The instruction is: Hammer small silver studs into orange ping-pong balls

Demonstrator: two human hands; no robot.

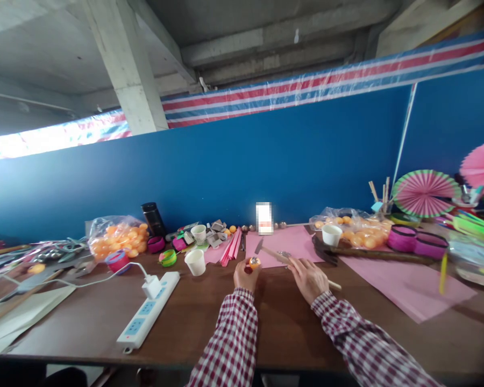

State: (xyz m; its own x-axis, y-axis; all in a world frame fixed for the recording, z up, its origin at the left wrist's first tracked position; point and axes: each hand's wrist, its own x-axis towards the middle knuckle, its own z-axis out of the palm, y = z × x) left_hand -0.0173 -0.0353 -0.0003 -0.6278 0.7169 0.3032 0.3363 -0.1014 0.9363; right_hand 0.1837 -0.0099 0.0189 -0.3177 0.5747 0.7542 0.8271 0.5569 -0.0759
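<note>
My left hand (247,276) is closed round a small orange ball (254,263) that looks like a ping-pong ball, with a dark, silvery patch on its upper side. Palm down, my right hand (310,279) closes over the middle of a light wooden stick (275,253); its ends show on either side of the hand. Pink paper (282,242) lies beyond both hands. On it, near the left hand, rests a small grey blade-like piece (258,246), and by the right fingertips is a little silvery heap (284,254).
White paper cups (196,262) stand left and right. A power strip (148,312) with a plugged-in charger lies at the left. Bags of orange balls (119,236) flank the work area. A hammer (325,251) lies right. A blue partition (242,172) rises behind the table.
</note>
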